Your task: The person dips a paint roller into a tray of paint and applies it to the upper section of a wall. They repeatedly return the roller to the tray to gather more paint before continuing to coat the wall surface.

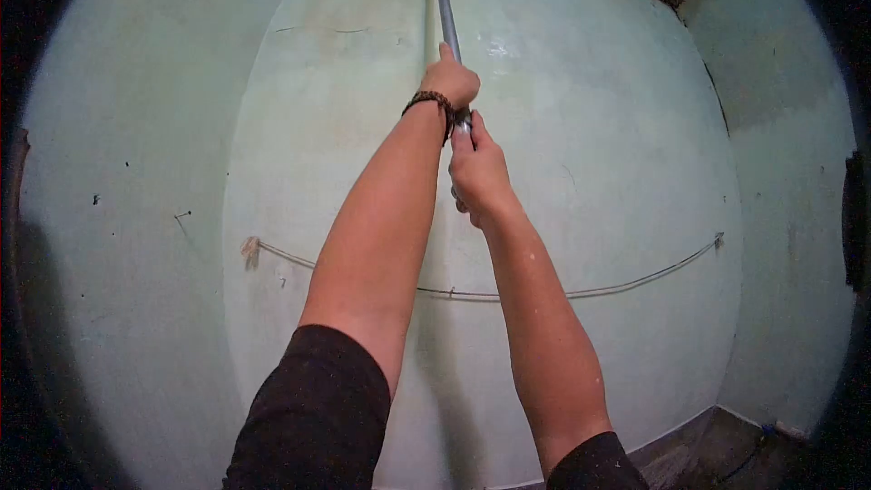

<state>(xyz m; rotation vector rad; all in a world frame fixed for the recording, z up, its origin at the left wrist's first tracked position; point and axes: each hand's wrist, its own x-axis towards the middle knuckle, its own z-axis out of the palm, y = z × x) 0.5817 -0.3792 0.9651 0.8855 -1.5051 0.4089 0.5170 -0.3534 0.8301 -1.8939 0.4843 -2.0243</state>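
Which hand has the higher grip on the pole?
The left hand, with the dark bracelet at its wrist; the right hand, bare-wristed, holds the pole lower.

Pole [445, 7]: smth metal (semi-gloss, approx.)

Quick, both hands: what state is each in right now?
Left hand: closed around the long, grey, cylindrical pole, one digit pointing up along it.
Right hand: closed on the same pole, lower down.

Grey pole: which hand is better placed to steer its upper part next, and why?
Probably the left hand: it holds the grey pole higher up, nearer that upper part, with one finger pointing along it. The right hand holds lower down.
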